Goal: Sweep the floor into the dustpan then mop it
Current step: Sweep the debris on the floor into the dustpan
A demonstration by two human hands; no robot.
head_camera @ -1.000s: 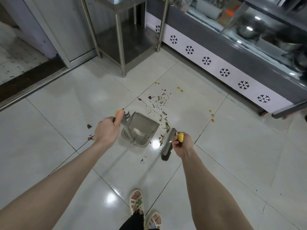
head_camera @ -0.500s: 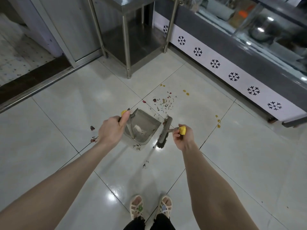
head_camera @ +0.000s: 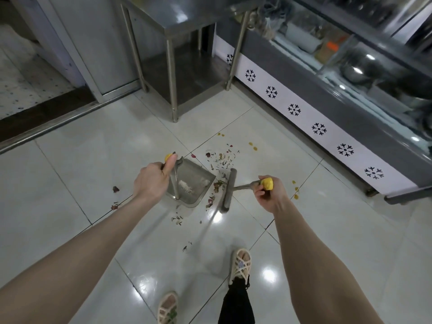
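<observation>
1. Glossy white floor tiles (head_camera: 70, 183) fill the room, with a dark door track (head_camera: 46, 127) running along the far left.
2. Small reddish scraps (head_camera: 115, 189) lie on the tiles left of the hands.
3. At left centre, the left hand (head_camera: 149, 181) has its fingers curled round the dustpan's upright handle, thumb pressed up beside the handle's yellow cap (head_camera: 168, 157).
4. Far behind it stands a stainless steel table (head_camera: 173, 73) with a lower shelf.
5. The grey dustpan (head_camera: 194, 181) sits on the floor at centre, its mouth facing right, with pale crumbs (head_camera: 185, 184) inside.
6. Petal-like debris (head_camera: 218, 184) lies between the pan's lip and the broom head (head_camera: 229, 190), which sits just beside it; more litter (head_camera: 224, 157) is scattered on the far side.
7. The right hand (head_camera: 268, 195) grips the broom's handle just under its yellow end (head_camera: 267, 183), fingers closed round it.
8. Yellow spots (head_camera: 295, 189) dot the tiles near that hand.
9. Along the right runs a glass-fronted counter whose white base panel (head_camera: 294, 109) bears black snowflake motifs.
</observation>
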